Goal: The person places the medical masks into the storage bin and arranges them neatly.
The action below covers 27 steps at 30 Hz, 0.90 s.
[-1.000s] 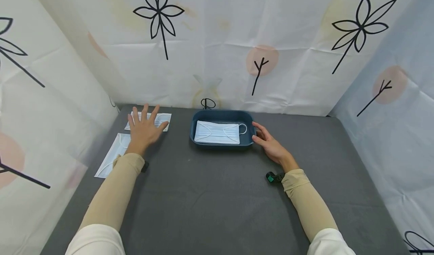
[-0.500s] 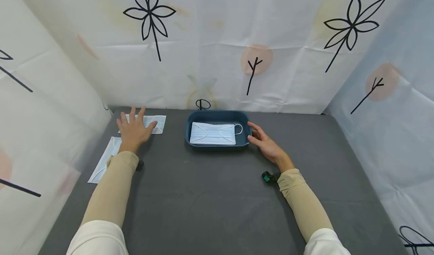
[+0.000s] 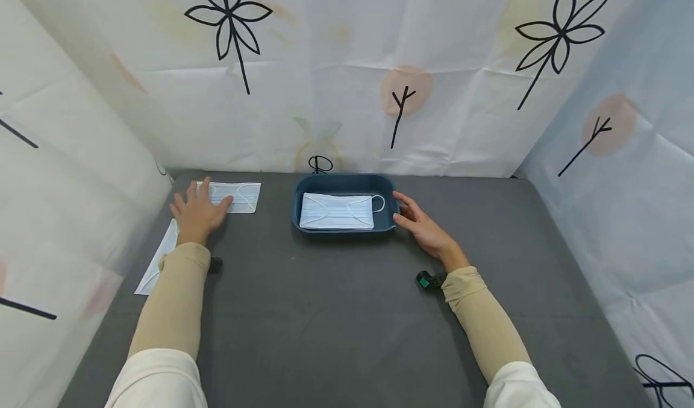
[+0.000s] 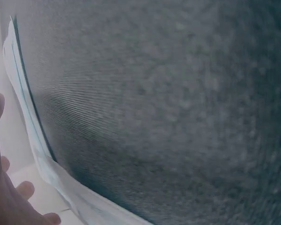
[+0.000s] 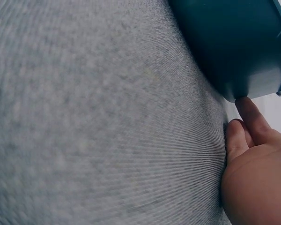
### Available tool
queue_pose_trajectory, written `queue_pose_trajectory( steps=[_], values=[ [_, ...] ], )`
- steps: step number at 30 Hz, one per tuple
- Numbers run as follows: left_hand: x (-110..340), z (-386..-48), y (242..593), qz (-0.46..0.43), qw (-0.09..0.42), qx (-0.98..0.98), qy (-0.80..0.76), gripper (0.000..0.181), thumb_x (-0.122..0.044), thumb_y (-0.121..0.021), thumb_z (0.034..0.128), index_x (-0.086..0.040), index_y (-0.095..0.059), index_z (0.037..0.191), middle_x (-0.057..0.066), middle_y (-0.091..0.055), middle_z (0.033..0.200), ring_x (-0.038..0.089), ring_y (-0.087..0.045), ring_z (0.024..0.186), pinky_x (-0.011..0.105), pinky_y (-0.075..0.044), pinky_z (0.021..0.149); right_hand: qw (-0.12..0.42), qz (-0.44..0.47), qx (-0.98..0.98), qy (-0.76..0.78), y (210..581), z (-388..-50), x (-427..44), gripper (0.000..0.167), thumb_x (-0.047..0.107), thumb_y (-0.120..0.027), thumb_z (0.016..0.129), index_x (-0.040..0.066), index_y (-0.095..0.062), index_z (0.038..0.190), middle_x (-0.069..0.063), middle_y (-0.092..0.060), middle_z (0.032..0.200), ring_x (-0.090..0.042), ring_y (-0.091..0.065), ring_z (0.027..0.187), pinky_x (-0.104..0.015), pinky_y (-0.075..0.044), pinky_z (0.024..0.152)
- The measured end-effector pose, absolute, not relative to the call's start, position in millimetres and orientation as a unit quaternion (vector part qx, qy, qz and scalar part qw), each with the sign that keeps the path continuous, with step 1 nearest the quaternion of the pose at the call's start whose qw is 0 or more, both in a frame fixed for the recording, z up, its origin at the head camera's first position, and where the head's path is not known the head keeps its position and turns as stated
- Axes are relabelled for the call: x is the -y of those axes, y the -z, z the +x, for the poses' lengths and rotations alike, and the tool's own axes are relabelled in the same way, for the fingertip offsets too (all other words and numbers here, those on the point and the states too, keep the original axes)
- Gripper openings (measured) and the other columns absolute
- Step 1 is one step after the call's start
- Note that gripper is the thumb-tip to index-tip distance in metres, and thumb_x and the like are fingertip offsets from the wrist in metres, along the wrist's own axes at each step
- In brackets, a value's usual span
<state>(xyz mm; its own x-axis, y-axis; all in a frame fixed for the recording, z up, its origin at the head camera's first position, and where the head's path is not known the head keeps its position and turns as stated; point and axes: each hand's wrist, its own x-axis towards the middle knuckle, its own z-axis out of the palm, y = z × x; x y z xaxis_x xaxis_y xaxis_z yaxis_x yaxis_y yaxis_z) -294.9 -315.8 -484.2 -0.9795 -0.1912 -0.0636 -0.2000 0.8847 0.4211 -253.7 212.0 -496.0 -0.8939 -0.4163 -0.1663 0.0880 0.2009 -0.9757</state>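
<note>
My left hand (image 3: 196, 218), fingers spread, hovers over or rests near two pale blue face masks at the table's far left; contact is unclear. The rear mask (image 3: 238, 196) lies flat, its left part hidden by the hand. The other mask (image 3: 159, 263) lies slanted at the left edge, partly under the forearm. The left wrist view shows a mask's edge (image 4: 25, 98) beside the fingertips. My right hand (image 3: 425, 230) holds the right end of a dark blue tray (image 3: 347, 182), thumb and fingers curved at its rim. Inside the tray a folded face mask (image 3: 336, 212) lies flat.
A grey cloth-covered table (image 3: 336, 323) spreads beneath everything. White printed curtains (image 3: 336, 94) rise along its back and sides. The tray stands close to the back curtain. A dark device (image 3: 430, 279) with a green patch is strapped to the right wrist.
The left hand has shifted left over the masks, uncovering more of the rear one. The head view has turned slightly. My right hand stays at the tray.
</note>
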Motion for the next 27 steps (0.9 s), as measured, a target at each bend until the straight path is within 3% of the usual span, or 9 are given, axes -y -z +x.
queue_pose_trajectory(
  steps=[6,15,27],
  values=[
    [319.1,-294.6,486.2,-0.13,0.018,-0.961,-0.245,0.093,-0.059,-0.042,0.0995,-0.011,0.003,0.165,0.031,0.002,0.167,0.065,-0.002,0.148,0.076,0.002,0.117,0.199,-0.11,-0.749,0.623,494.1,-255.7,-212.7,0.066,0.03,-0.049,0.108,0.033,-0.015,0.164,-0.016,-0.013,0.17,-0.038,-0.009,0.159,-0.064,-0.007,0.125],
    [321.6,-289.8,489.1,-0.154,0.021,-0.951,-0.268,0.094,-0.051,-0.052,0.098,-0.011,0.002,0.164,0.032,0.001,0.167,0.062,-0.002,0.15,0.074,0.002,0.119,0.203,-0.108,-0.742,0.629,496.5,-257.5,-211.0,0.066,0.029,-0.051,0.108,0.032,-0.016,0.164,-0.016,-0.015,0.17,-0.037,-0.012,0.158,-0.063,-0.007,0.126],
    [315.8,-288.8,488.7,-0.168,-0.012,-0.944,-0.284,0.099,-0.039,-0.066,0.0943,-0.01,-0.003,0.165,0.032,-0.011,0.162,0.06,-0.016,0.145,0.072,-0.012,0.117,0.201,-0.109,-0.742,0.63,498.1,-256.9,-210.5,0.066,0.029,-0.05,0.108,0.031,-0.015,0.164,-0.017,-0.016,0.169,-0.038,-0.015,0.157,-0.063,-0.008,0.126]
  ],
)
